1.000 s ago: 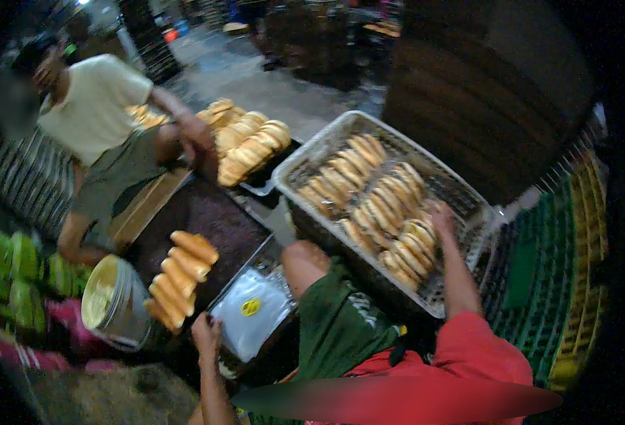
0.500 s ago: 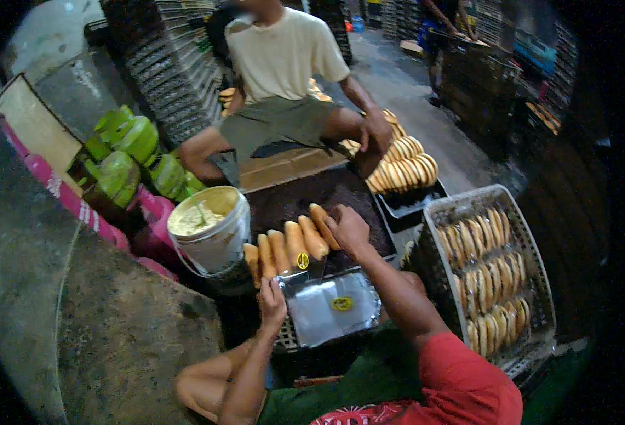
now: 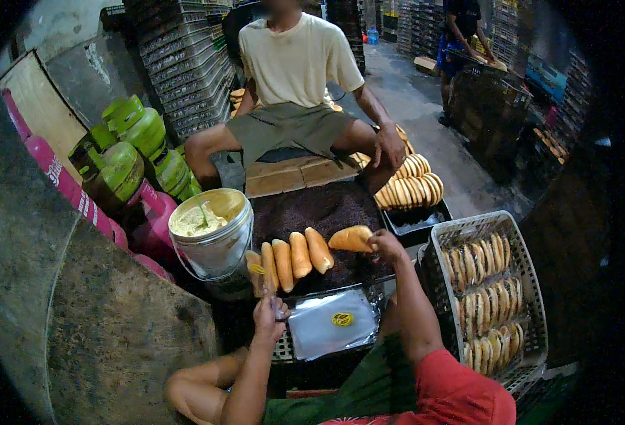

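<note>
My right hand (image 3: 388, 246) grips one end of a long golden bread roll (image 3: 350, 239), held sideways over the dark tabletop (image 3: 305, 205). My left hand (image 3: 268, 317) is closed on a clear plastic bag (image 3: 256, 275) with a yellow print; the bag stands up in front of the leftmost rolls. Several bread rolls (image 3: 300, 255) lie side by side between the two hands. Nearest me, a stack of clear bags (image 3: 327, 333) with a yellow mark rests on a crate, just right of my left hand.
A bucket of pale cream (image 3: 213, 237) stands left of the rolls. At right, a grey crate (image 3: 436, 244) holds bagged rolls in rows. Beyond it sits a dark tray of loose rolls (image 3: 408, 188). Another person (image 3: 298, 71) sits opposite. Green gas cylinders (image 3: 125, 170) crowd the left.
My right hand has lifted the rightmost roll from the row and turned it sideways, moving right. My left hand has raised a bag off the stack.
</note>
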Action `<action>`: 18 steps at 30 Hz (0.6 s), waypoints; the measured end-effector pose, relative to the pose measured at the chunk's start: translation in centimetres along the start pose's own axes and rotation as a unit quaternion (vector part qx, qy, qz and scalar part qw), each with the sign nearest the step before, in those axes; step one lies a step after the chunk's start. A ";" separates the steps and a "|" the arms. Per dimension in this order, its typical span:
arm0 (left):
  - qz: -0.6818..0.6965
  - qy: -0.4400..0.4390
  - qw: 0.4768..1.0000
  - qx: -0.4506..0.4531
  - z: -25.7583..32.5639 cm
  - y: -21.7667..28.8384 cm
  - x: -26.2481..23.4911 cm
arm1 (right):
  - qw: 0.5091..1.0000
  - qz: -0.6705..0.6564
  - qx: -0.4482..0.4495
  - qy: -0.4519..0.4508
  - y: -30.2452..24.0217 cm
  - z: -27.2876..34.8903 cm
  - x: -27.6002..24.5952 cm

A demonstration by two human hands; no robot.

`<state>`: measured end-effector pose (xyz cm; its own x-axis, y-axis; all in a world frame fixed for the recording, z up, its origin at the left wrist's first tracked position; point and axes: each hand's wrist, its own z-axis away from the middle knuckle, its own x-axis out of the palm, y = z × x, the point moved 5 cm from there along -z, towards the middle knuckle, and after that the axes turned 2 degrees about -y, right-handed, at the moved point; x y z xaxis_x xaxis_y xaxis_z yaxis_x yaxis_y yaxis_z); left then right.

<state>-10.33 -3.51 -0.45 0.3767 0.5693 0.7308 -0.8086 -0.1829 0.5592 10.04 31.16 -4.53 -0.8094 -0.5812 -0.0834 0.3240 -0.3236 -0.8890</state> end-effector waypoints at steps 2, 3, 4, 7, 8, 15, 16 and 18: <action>0.050 -0.050 0.997 -0.017 -0.4 -0.9 1.6 | 0.998 -0.015 -0.010 -0.053 1.7 -0.1 1.0; 0.062 -0.072 0.995 -0.022 -0.5 -1.2 2.5 | 0.999 0.019 0.035 -0.004 2.8 -0.4 1.1; 0.066 -0.055 0.996 -0.022 -0.4 -1.2 2.9 | 0.993 0.108 -0.006 0.036 2.8 -0.8 1.5; -0.062 0.011 0.996 0.058 0.2 0.3 3.5 | 0.983 0.141 -0.072 0.096 2.2 -1.3 2.6; -0.067 -0.011 0.994 0.081 0.5 1.1 4.0 | 0.972 0.127 -0.142 0.139 1.2 -0.7 2.5; 0.110 0.149 0.972 0.147 -2.8 1.9 2.1 | 0.965 -0.127 -0.230 -0.003 -2.8 8.9 6.1; 0.115 0.198 0.957 0.176 -3.6 1.1 1.7 | 0.953 -0.182 -0.233 -0.069 -3.1 10.4 7.6; 0.124 0.183 0.967 0.124 -6.1 -1.9 2.5 | 0.950 -0.159 -0.248 -0.103 -3.5 12.6 9.8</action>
<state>-10.60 3.11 -2.07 -0.0371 0.7213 0.6916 -0.7037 -0.5103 0.4944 7.15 17.17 3.47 -0.6982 -0.6632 0.2697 -0.2334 -0.1453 -0.9615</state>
